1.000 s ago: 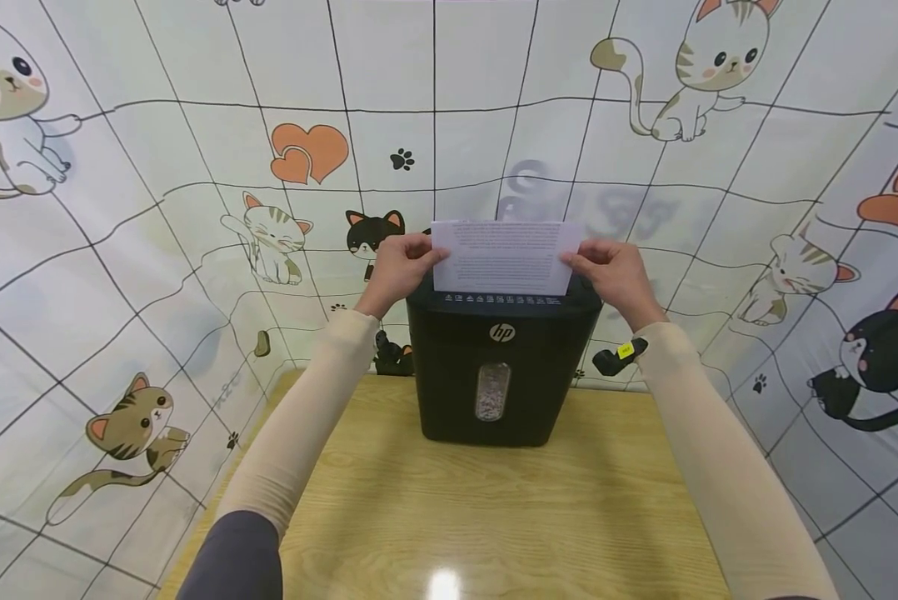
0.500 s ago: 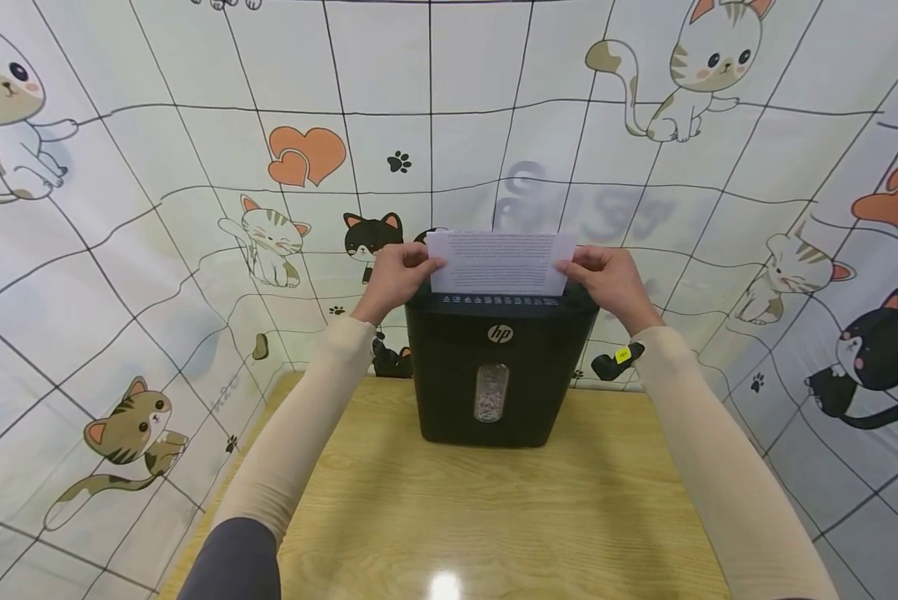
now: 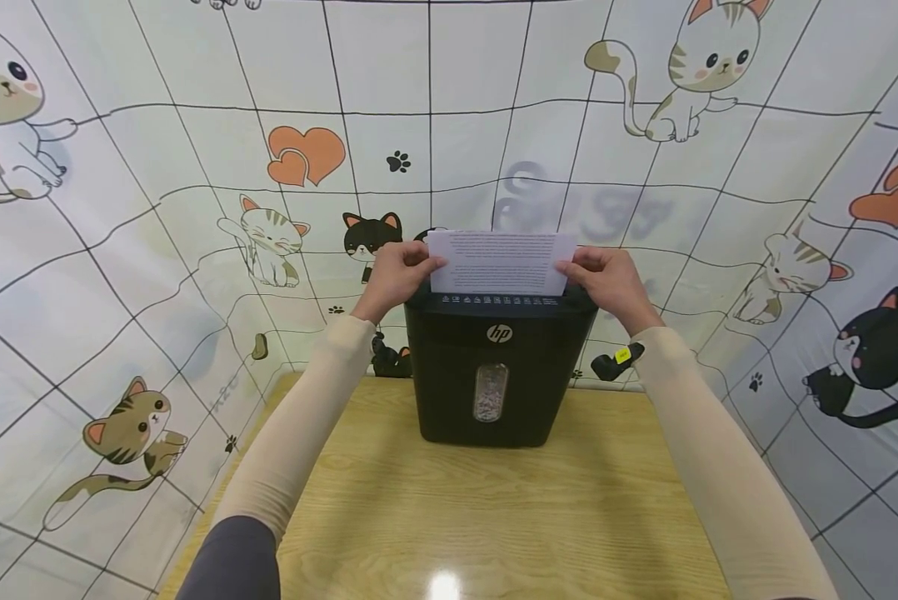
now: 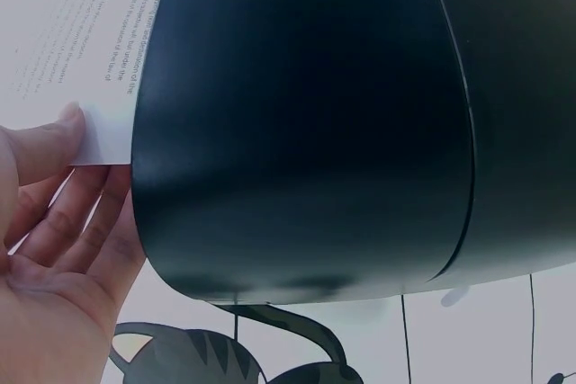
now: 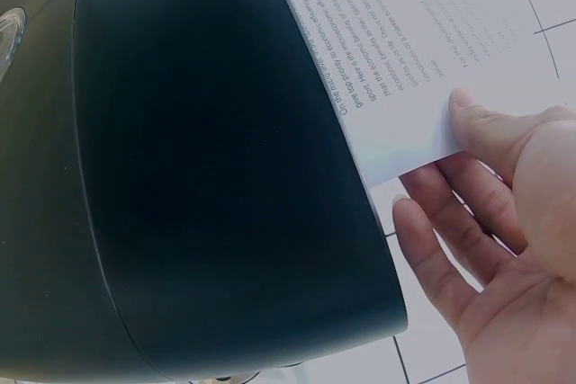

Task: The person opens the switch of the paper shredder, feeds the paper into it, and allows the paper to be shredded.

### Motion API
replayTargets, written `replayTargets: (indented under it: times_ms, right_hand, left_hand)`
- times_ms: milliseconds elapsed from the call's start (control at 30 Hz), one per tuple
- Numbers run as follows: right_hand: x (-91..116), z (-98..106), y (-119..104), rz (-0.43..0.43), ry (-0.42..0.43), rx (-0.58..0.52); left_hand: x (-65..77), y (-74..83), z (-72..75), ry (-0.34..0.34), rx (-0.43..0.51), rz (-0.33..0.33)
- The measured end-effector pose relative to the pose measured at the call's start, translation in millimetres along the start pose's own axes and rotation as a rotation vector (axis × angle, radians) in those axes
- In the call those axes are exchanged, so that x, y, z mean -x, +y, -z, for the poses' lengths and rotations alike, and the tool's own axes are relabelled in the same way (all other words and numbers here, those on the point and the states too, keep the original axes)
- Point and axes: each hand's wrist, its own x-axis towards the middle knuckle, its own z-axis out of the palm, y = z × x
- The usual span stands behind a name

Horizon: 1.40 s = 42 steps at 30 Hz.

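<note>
A printed sheet of paper [image 3: 497, 262] stands upright at the top of a black HP paper shredder [image 3: 449, 367], its lower part hidden behind the shredder's front top edge. My left hand [image 3: 398, 279] pinches the sheet's left edge between thumb and fingers. On the opposite edge, my right hand [image 3: 612, 283] pinches it the same way. In the left wrist view the left thumb [image 4: 54, 141] lies on the printed face, with the fingers behind. The right wrist view shows the right thumb [image 5: 486, 128] pressed on the paper near its corner, close beside the shredder body.
The shredder stands on a wooden table [image 3: 449, 508], near its back edge. Shredded paper shows through its small front window [image 3: 491, 393]. A white cloth with cat drawings [image 3: 486, 142] hangs behind and at both sides. A black device with a yellow label [image 3: 618, 361] sits at my right wrist.
Between one second and half a second ago, the sheet sank a little into the shredder's top and both hands lowered with it. Since then it has hardly moved.
</note>
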Motion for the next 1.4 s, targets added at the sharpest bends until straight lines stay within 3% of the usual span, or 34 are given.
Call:
replayTargets:
  times_ms: [967,1400]
  right_hand:
    - [2,-5,-1,0.002,-0.003,0.033]
    - [6,-5,6,0.002,-0.019,0.056]
  left_hand:
    - [1.9,1.6,-0.8,0.006,0.006,0.02]
    - [5.8,-11.7,-5.5,-0.003,-0.024,-0.016]
